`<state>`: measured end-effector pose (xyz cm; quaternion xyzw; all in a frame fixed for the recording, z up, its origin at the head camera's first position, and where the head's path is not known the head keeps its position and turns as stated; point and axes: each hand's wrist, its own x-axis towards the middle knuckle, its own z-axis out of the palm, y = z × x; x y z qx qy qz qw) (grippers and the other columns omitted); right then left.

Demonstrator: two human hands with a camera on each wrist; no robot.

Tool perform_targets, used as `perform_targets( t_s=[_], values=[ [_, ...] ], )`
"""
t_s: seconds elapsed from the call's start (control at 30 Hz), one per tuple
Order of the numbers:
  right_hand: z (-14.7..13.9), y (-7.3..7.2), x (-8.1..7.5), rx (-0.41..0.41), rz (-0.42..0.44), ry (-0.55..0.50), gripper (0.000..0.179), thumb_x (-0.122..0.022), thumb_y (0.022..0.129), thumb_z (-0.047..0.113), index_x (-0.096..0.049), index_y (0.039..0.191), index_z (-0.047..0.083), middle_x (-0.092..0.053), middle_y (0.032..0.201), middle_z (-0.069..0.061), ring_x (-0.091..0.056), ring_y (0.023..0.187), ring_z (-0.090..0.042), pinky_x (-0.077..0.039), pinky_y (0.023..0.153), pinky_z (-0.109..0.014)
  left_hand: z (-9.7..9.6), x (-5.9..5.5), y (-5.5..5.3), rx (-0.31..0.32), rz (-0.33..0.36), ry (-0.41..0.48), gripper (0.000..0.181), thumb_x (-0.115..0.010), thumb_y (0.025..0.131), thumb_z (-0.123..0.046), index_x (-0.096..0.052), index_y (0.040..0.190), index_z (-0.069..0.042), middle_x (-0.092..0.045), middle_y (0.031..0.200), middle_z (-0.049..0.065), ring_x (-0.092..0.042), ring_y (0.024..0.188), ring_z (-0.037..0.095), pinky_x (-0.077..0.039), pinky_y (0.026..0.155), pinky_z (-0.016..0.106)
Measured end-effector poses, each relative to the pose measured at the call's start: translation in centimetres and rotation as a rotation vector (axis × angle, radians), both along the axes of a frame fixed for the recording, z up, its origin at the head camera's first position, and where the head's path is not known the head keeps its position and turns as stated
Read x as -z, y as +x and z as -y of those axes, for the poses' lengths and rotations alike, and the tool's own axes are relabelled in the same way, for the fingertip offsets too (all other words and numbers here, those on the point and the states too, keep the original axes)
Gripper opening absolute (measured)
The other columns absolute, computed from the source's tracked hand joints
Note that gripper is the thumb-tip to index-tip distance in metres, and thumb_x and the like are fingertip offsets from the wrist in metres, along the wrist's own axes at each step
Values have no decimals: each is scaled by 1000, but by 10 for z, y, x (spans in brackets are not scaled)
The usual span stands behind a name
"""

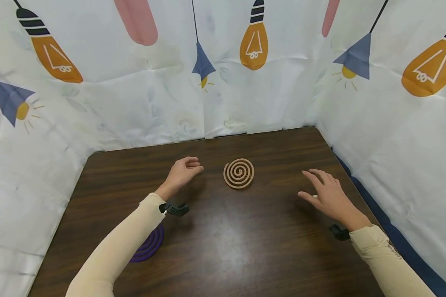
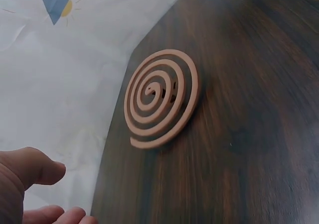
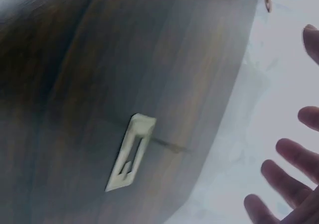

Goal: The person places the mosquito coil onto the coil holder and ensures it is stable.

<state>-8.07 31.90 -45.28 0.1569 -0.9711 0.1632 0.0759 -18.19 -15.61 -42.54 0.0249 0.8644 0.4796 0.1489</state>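
A tan mosquito coil (image 1: 239, 173) lies flat on the dark wood-grain table. To its left, my left hand (image 1: 182, 171) hovers with loosely bent fingers and nothing in them; its thumb (image 2: 47, 171) shows in the left wrist view. My right hand (image 1: 328, 194) is spread above the table's right side, holding nothing. Below it lies a small pale slotted piece, likely a coil stand (image 3: 130, 154), plain in the right wrist view but mostly covered by the hand in the head view. A purple mosquito coil (image 1: 154, 243) lies partly hidden under my left forearm.
White cloth (image 1: 152, 103) printed with lamps and bulbs hangs along the table's back and sides. Dark blue fabric (image 1: 379, 218) runs beside the table's right edge. Each wrist wears a dark band (image 1: 176, 209).
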Motion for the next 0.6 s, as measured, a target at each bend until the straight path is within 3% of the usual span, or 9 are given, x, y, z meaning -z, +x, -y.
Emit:
perform_targets(
  t_s=[0.37, 0.6],
  values=[
    [-24, 12, 12, -45, -85, -56, 67, -79, 90, 34, -53, 145, 5, -51, 142, -25, -50, 127, -49, -41, 97, -72, 30, -4, 15, 2, 2, -73, 60, -63, 103, -34, -47, 153, -7, -58, 151, 17, -54, 141, 37, -48, 114, 56],
    [-43, 17, 20, -70, -147, -36, 69, -83, 86, 33, -56, 143, 4, -55, 136, -24, -53, 121, -47, -44, 94, -67, 55, -5, 27, -1, 1, -134, 60, -62, 103, -40, -49, 151, -7, -60, 148, 18, -55, 139, 38, -49, 111, 56]
  ],
)
